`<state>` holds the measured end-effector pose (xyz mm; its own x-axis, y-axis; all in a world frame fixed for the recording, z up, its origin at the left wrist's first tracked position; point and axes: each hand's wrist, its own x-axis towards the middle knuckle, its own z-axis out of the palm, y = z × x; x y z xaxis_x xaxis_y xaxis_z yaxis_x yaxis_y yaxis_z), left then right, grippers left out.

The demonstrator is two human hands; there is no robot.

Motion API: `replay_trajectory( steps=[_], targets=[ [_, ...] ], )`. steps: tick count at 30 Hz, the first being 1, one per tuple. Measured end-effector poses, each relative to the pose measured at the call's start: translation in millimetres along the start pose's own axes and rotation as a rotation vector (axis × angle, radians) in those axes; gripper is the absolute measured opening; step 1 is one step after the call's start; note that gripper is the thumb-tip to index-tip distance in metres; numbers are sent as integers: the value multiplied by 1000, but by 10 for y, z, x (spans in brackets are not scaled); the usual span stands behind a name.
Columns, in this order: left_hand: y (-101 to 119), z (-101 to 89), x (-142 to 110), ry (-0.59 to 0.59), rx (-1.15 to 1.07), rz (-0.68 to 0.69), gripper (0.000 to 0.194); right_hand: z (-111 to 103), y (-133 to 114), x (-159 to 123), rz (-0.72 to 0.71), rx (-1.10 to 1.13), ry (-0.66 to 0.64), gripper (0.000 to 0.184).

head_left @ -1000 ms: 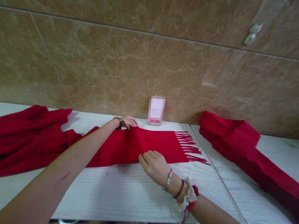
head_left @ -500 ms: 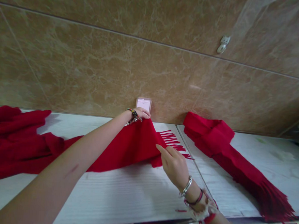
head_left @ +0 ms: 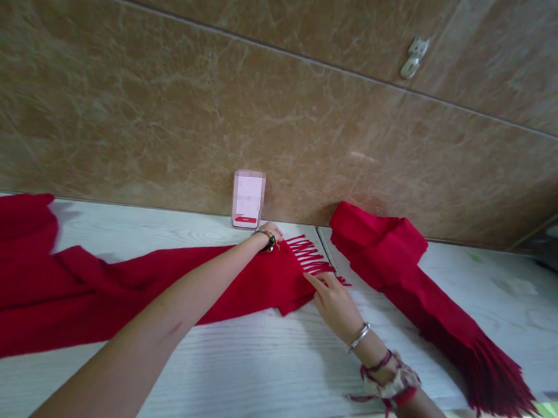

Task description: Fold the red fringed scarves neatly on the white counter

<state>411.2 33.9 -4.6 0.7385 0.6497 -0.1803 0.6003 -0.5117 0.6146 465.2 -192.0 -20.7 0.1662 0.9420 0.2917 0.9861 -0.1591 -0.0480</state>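
A long red scarf [head_left: 249, 290] lies lengthwise along the white wood-grain table [head_left: 229, 371], its fringe [head_left: 310, 256] spread out toward the right. At the far corner of this end, my left hand [head_left: 272, 231] is closed on the scarf's edge; its fingertips are partly hidden. My right hand [head_left: 336, 305] rests at the near side of the fringed end, one finger stretched over the cloth where the fringe starts. The other fingers are bent, and no cloth shows gripped in them. Bracelets circle both wrists.
A phone [head_left: 248, 197] with a lit screen leans on the brown marbled wall [head_left: 172, 99] behind the table. Another red scarf [head_left: 412, 282], folded over at the top, lies to the right, its fringe at the table's front edge. A small white cat-shaped piece [head_left: 414, 57] is on the wall.
My left hand has lowered the raised scarf edge and moved slightly right and down. The scarf end now lies flatter. My right hand has shifted a little right. The view has tilted, showing more phone.
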Motion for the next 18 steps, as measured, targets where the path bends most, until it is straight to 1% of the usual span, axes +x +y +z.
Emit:
replay_trajectory(
  steps=[2,4,6,8,10,11,12,13,15,16,18],
  targets=[
    [12,54,-38,47,64,-25,28,32,37,20,-46,-7,-43,45],
    [42,61,-104,110,118,-18,25,35,45,43,-80,-45,-92,45],
    [81,44,-217,184,160,0,30,8,31,62,-95,-93,-119,44],
    [109,27,-395,258,219,8,37,-36,5,74,-100,-133,-138,43],
    [96,22,-645,286,324,10,44,-75,-21,81,-105,-159,-156,39],
    [68,24,-794,261,389,9,50,-88,-29,84,-111,-164,-160,36],
    [24,29,-953,208,445,23,56,-93,-33,86,-118,-165,-157,34],
    [-32,35,-1116,133,487,31,63,-91,-32,88,-125,-160,-143,32],
    [-166,52,-1422,-57,547,51,76,-66,-13,96,-146,-139,-92,30],
    [-232,63,-1551,-120,576,59,76,-47,2,102,-164,-121,-68,30],
    [-336,83,-1735,-166,629,110,64,-6,40,121,-218,-65,-54,32]
  ],
)
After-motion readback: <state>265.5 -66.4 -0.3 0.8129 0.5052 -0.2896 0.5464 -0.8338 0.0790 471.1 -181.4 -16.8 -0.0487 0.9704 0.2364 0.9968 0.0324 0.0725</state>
